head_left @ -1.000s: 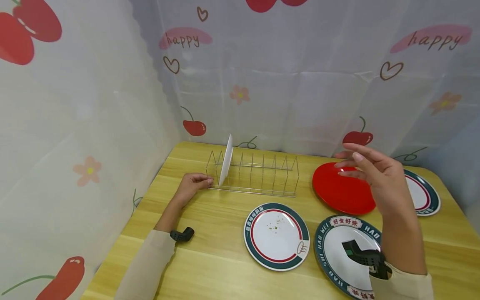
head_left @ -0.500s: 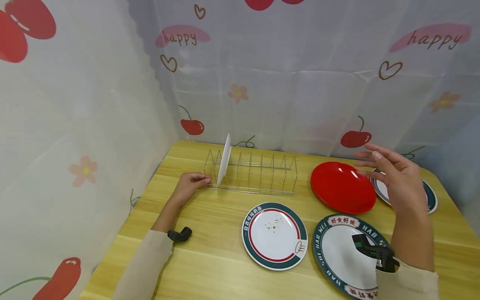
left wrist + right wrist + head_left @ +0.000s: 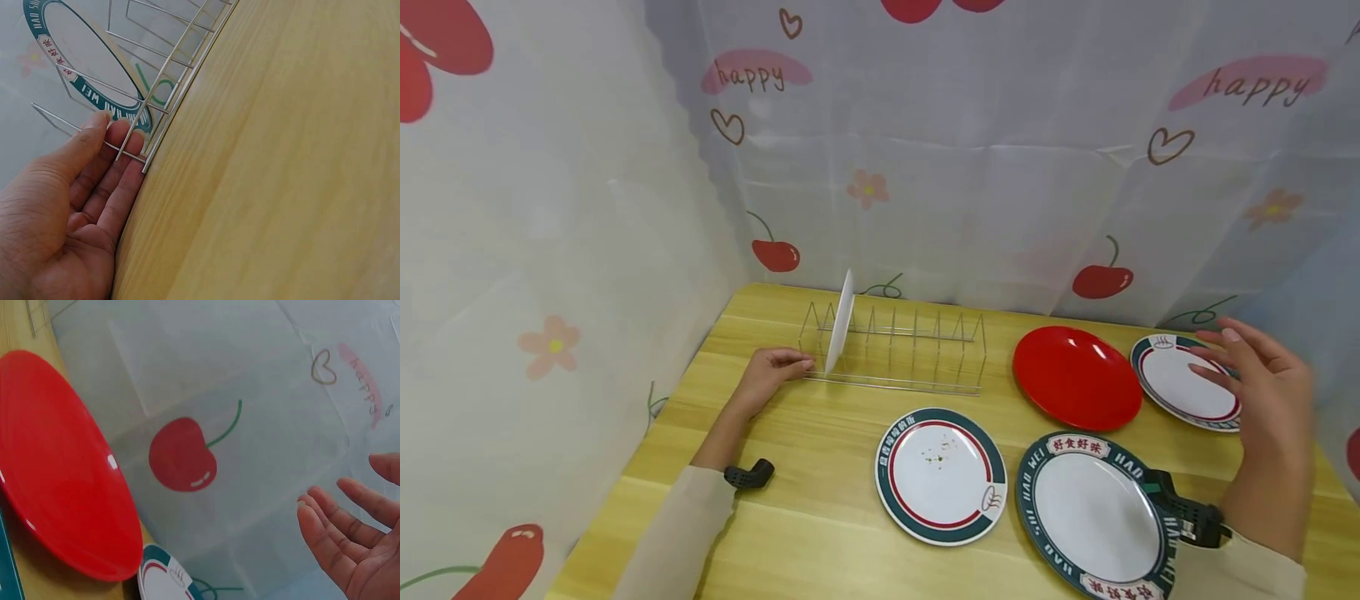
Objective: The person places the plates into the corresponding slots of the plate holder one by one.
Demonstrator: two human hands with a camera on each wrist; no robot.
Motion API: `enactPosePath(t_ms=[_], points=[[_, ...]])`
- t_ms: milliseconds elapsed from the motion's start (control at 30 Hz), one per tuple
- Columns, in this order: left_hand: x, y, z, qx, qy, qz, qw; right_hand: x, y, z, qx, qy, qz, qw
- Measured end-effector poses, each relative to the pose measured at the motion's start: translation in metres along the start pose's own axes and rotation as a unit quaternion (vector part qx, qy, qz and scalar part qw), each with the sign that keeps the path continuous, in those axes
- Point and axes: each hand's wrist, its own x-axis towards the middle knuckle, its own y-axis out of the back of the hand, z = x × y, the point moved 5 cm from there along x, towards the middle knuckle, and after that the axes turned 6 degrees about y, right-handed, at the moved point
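Observation:
My left hand [image 3: 767,379] is at the left end of a wire dish rack [image 3: 895,385]; in the left wrist view its thumb and fingers pinch the rack's end wires. One plate [image 3: 840,321] stands on edge in a left slot of the rack, its white back towards the head camera. The left wrist view shows that plate's lettered green rim [image 3: 94,97]. My right hand [image 3: 1270,392] hovers at the right with fingers spread and nothing in them, partly covering a small green-rimmed plate [image 3: 1187,383]. A red plate [image 3: 1075,379] lies left of that one.
A green-rimmed plate with a red ring [image 3: 940,521] and coloured specks lies in front of the rack. Right of it, a larger lettered plate [image 3: 1097,517] is partly covered by the right wrist camera. A printed curtain [image 3: 970,208] hangs behind the wooden table [image 3: 805,517].
My right hand has moved right, from over the red plate to the small plate at the far right. The left hand stays on the rack. The head view has shifted slightly.

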Motion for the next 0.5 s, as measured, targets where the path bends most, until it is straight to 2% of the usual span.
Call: enactPosePath(t_ms=[100, 167, 300, 400, 500], points=[[-0.001, 0.001, -0.001, 0.005, 0.005, 0.001, 1.0, 0.003, 0.02, 0.012, -0.021, -0.035, 0.064, 0.9972], [-0.001, 0.002, -0.001, 0.003, 0.006, 0.002, 1.0, 0.006, 0.033, 0.019, -0.048, -0.06, 0.107, 0.9912], [-0.001, 0.002, -0.002, 0.002, 0.01, 0.002, 0.9999, 0.006, 0.056, 0.031, -0.105, -0.106, 0.18, 0.9723], [-0.001, 0.002, -0.001, 0.008, 0.012, 0.001, 0.9999, 0.002, 0.071, 0.037, -0.125, -0.109, 0.228, 0.9596], [-0.001, 0.002, 0.0, 0.014, 0.01, 0.001, 0.9999, -0.002, 0.083, 0.042, -0.155, -0.115, 0.259, 0.9465]])
